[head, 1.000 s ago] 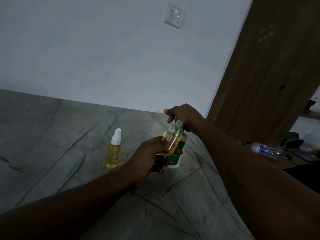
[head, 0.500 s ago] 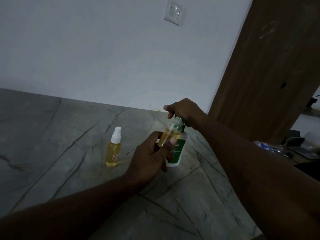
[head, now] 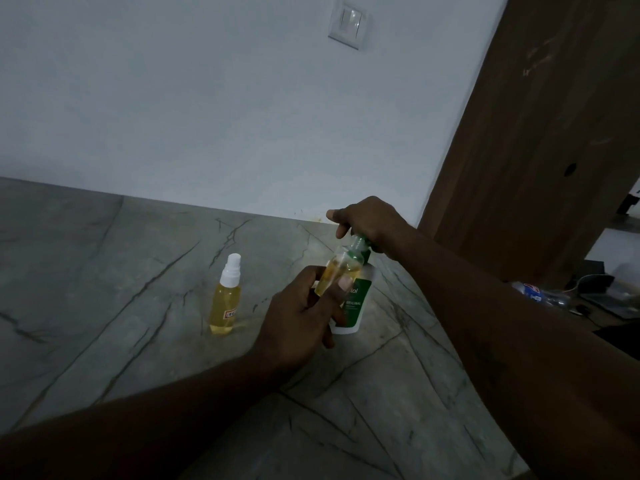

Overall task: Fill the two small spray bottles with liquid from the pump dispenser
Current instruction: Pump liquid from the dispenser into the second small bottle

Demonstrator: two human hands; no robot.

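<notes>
We work on a grey veined surface [head: 104, 289] whose far edge meets the wall. The dispenser [head: 358, 299], white with a green label, stands upright near that far edge, toward the right far corner. Our right hand [head: 367, 223] sits on top of it, fingers curled over the green pump head and gripping it. Our left hand [head: 301, 313] is closed around the open bottle [head: 341, 270], holding it off the surface, tilted, with its mouth raised to the pump's spout, right against the front of the dispenser. The capped bottle [head: 225, 303] stands upright on the surface to the left of the dispenser, apart from both hands and a little further in from the far edge. It is full of yellow liquid with its white sprayer on, so we judge it done.

The step in hand is filling the second bottle. It holds yellow liquid in its lower part, with clear room above. We cannot tell whether liquid is running at this instant.

The next move calls for steady pump strokes while we hold the narrow mouth squarely under the spout, since a slight drift would spill. We see no loose sprayer top for this bottle.
</notes>
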